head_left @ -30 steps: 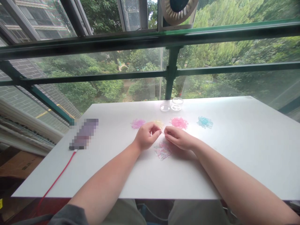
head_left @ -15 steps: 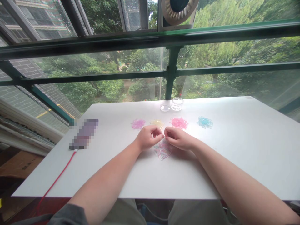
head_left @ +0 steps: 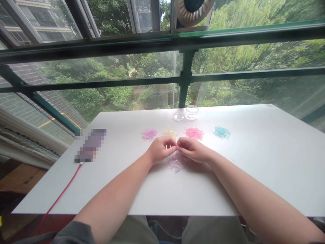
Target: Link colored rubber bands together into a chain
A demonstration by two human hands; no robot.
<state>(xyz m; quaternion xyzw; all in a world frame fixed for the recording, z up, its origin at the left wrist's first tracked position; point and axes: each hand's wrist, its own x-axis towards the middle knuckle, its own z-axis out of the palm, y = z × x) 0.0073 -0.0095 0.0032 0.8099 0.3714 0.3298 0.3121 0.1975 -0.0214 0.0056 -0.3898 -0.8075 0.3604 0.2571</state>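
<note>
1. The left hand [head_left: 160, 149] and right hand [head_left: 194, 149] met at their fingertips. All the fingers were curled, but I could not tell if they pinched anything.
2. A mixed pile of paper clips [head_left: 175, 166] lay on the white table [head_left: 266, 152], just below the hands.
3. Past the hands, from left to right, sat a purple pile [head_left: 149, 134], a yellow pile [head_left: 169, 133], a pink pile [head_left: 194, 133] and a blue pile [head_left: 222, 132].
4. Behind them stood a clear round tub [head_left: 191, 113], beside a clear lid [head_left: 178, 117].
</note>
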